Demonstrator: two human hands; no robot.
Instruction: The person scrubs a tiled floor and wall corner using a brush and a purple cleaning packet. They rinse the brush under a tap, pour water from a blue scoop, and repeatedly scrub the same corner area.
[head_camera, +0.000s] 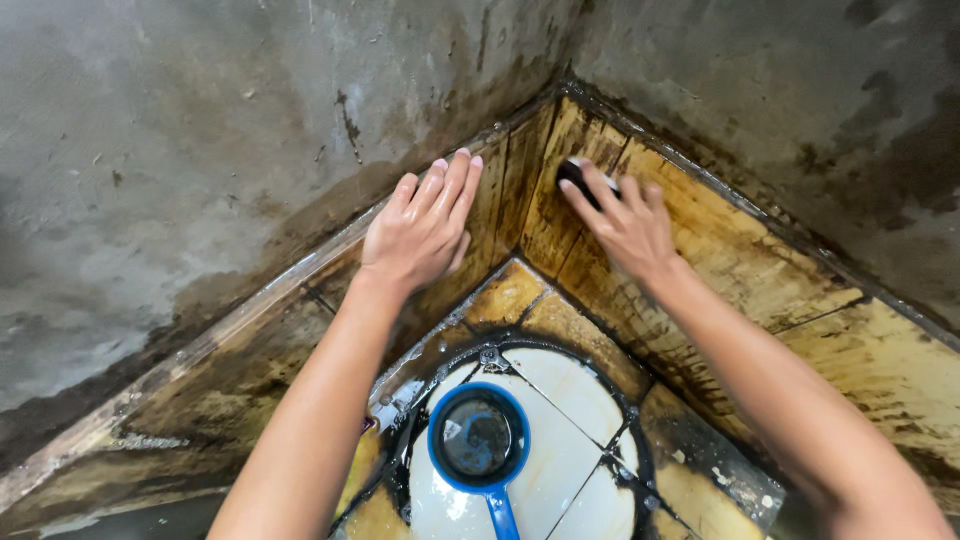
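Your right hand (628, 225) presses a dark scrubber (576, 176) against the stained yellow tiles (740, 260) just right of the corner where the two tiled bands meet. The scrubber sits under your fingertips (592, 196), mostly hidden by them, with only its dark upper-left end showing past your index finger; your fingers curl over it in a loose grasp. Your left hand (423, 225) lies flat and released on the tiles just left of that same corner, fingers together and pointing up toward the grey concrete wall (200, 150), holding nothing. The two hands are near each other, with the corner seam between them. Well below the corner, between your forearms, a blue ladle (480, 445) with dark water in its bowl rests on a white patch of floor tiles (570, 385), its handle pointing toward you. Dark grime rings that cleaner patch and streaks the yellow tiles on both sides of the corner.
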